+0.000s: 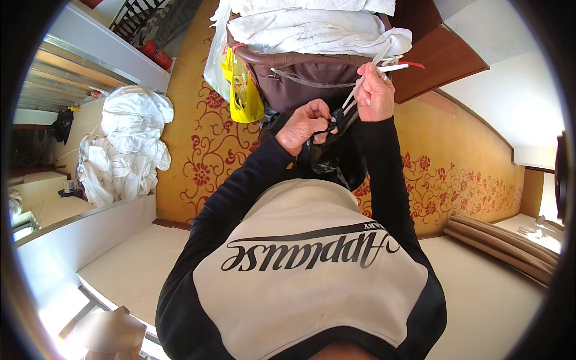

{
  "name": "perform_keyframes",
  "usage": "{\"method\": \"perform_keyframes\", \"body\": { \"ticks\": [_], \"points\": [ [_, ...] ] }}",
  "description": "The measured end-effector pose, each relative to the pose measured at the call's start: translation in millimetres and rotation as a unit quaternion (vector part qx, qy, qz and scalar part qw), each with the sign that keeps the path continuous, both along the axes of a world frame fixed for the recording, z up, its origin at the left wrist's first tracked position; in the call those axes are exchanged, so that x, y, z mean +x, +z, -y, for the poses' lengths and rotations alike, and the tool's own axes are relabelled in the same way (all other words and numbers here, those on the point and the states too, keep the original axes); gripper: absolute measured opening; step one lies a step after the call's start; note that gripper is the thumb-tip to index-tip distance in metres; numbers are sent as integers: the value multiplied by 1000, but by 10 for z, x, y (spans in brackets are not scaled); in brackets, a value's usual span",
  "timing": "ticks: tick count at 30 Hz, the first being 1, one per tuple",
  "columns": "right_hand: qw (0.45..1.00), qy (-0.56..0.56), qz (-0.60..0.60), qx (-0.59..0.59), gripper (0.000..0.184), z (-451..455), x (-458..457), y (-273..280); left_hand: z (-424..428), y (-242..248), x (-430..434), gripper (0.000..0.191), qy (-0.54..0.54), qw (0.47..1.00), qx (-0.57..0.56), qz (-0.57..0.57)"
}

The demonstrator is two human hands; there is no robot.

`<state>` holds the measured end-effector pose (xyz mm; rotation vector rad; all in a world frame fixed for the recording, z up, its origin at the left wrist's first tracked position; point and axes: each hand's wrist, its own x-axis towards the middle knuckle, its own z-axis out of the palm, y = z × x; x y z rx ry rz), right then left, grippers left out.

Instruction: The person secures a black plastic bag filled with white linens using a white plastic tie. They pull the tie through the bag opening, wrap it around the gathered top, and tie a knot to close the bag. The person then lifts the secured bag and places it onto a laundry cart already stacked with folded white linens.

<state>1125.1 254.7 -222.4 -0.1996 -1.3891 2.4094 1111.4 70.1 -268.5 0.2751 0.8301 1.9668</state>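
My left hand (306, 126) pinches the gathered neck of a black plastic bag (346, 150), which hangs in front of my body. Thin white strips (353, 96) run from that neck up to my right hand (375, 94). The right fingers are closed on these strips, and a white stick-like piece (393, 68) and a red strip (413, 64) poke out beside them. Just beyond both hands stands a cart with a brown fabric bag (301, 90). A clear plastic strip (310, 77) crosses its front. Folded white linens (310, 31) are heaped on top of the cart.
A yellow bag (245, 101) holding a bottle hangs at the cart's left corner. White linen (130, 139) lies piled to the left. Patterned carpet (211, 166) covers the floor. A reddish-brown wooden panel (436, 63) stands right of the cart, and a fire extinguisher (155, 54) is far left.
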Motion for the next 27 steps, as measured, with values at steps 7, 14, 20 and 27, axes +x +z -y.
{"method": "perform_keyframes", "body": {
  "ticks": [7,14,20,27],
  "points": [
    [991,115,51,-46,34,-149,-103,46,24,23,-18,19,67,998,-21,-3],
    [958,163,28,236,47,-189,220,217,97,82,-164,23,61,996,-50,-32],
    [956,120,55,262,33,-353,346,66,88,-1,-216,19,55,994,-79,-42],
    [969,143,105,172,19,-313,528,48,108,5,-252,18,118,975,-83,-166]
  ]
}}
